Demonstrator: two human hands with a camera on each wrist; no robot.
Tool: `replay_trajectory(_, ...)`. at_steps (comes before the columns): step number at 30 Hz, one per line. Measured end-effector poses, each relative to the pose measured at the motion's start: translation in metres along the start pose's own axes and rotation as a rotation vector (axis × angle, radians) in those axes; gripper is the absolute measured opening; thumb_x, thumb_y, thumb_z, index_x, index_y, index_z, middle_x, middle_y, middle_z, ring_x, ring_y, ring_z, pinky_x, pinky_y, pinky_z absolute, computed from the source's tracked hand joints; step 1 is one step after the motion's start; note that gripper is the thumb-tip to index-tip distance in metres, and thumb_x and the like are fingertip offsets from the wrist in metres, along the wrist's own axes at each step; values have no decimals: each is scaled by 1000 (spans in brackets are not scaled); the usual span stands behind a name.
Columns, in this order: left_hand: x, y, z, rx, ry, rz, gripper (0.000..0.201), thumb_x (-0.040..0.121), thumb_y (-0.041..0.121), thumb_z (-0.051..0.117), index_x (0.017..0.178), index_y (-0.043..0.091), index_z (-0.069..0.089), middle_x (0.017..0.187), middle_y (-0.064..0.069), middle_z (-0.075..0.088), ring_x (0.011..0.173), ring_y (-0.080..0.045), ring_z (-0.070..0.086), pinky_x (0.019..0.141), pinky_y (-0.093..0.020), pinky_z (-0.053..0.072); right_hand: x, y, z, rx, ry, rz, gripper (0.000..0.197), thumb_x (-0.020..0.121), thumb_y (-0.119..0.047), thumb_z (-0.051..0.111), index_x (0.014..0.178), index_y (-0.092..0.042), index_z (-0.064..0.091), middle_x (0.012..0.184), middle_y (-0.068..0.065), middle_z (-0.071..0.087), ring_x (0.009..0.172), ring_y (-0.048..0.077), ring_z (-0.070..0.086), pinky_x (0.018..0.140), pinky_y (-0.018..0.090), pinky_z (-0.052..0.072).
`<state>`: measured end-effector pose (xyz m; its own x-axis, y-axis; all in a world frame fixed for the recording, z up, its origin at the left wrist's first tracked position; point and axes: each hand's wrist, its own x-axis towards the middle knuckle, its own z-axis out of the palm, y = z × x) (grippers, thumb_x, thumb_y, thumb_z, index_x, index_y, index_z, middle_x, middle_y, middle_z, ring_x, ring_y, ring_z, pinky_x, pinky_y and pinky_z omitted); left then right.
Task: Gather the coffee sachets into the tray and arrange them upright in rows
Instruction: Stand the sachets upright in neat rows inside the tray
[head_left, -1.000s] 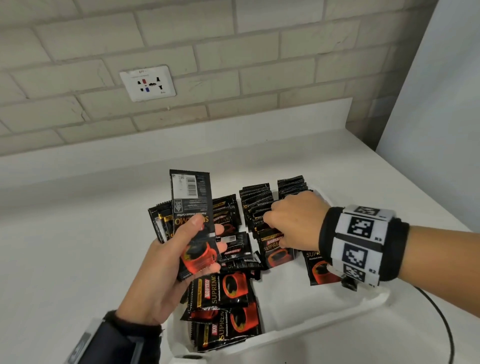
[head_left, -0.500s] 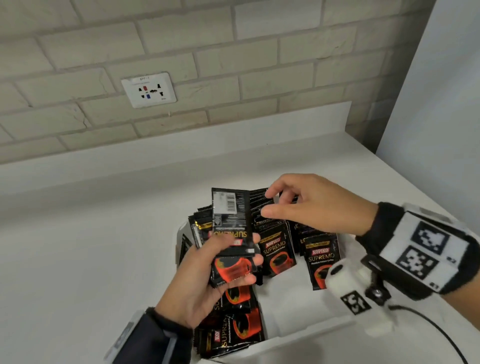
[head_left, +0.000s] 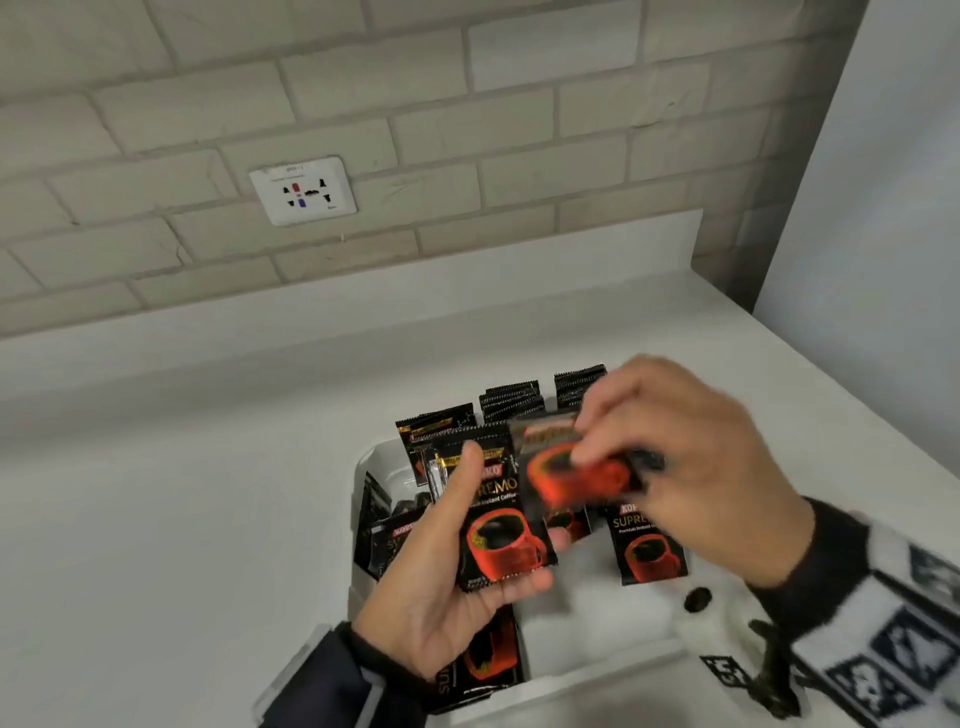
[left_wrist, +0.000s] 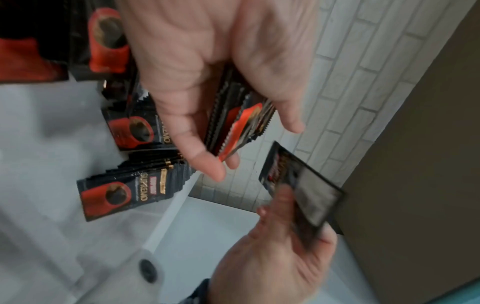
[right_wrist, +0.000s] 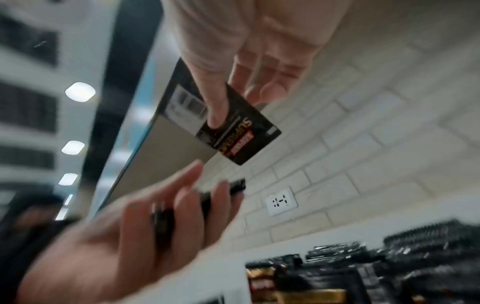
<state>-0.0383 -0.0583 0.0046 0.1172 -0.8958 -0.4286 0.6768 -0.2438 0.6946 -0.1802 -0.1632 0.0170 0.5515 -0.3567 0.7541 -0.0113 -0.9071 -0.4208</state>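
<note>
the left hand is cupping a small stack of sachets palm up, thumb pressing across the front one, above the near half of the white tray on the counter. the right hand is pinching a single sachet between thumb and fingertips, just at the stack's 2 o'clock, and it is smearing with motion blur. inside the tray, packed upright rows are standing toward 12 o'clock, two leaning sachets are fronting them, and loose ones are lying flat at 6 and 9 o'clock. judging from this, the single sachet is heading for a row. the risk is the thin, slick foil: a light pinch could let it twist or drop flat, and pushing it in carelessly could topple the leaning front sachets. the left thumb is holding the stack only on one face, so the lower sachets could be fanning out and sliding back into the tray.
</note>
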Motion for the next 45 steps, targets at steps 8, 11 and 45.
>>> replay_trajectory(8,-2,-1,3,171,8,164,21,58,1,64,73,11,74,75,-13,71,58,-21,68,45,-27,53,-25,6,1,-196,-312,-147,28,85,-5,41,95,-25,58,100,-6,48,85,14,48,63,29,47)
replay_trajectory(11,-2,-1,1,263,50,242,20,60,2,63,76,11,72,73,-10,71,58,-18,67,44,-25,52,-26,7,-4,-17,-287,32,36,83,-7,38,101,-26,62,103,-11,52,93,3,52,78,13,42)
replay_trajectory(45,0,7,-15,426,-37,231,20,67,19,63,84,18,73,89,-11,74,74,-23,71,61,-36,57,24,2,3,282,-596,694,25,70,-19,78,80,-31,58,78,-9,65,60,-6,58,58,11,45)
